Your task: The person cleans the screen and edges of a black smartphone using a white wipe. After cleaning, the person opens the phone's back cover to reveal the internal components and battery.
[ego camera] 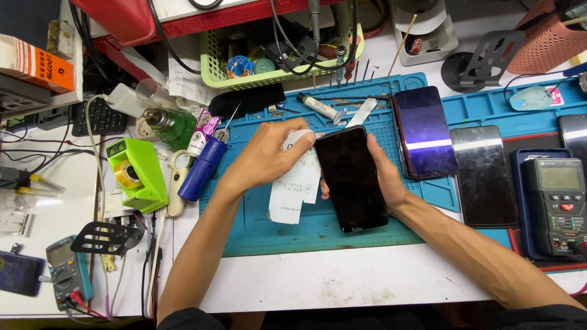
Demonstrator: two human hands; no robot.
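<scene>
Basket: pale green plastic mesh basket [214,73] at the desk's 12 o'clock edge, holding tangled black cables, a blue solder spool and small tools.
Left hand: left hand [266,156] with fingers pressed together, pinching the top of a white peel-off film sheet [296,189] that hangs at the phone's 9 o'clock side, touching it.
Phone: black glass-fronted smartphone [351,178] at the middle of the teal silicone work mat [269,235], screen up; its long axis runs from 12 to 6 o'clock, tilted slightly, top end toward 11.
Right hand: right hand [385,177] curled round the phone's 3 o'clock edge, gripping it, fingertips showing at its 9 o'clock edge.
Neighbours: purple-screened phone [424,131] at 2 o'clock, lying just beside the held one.
</scene>
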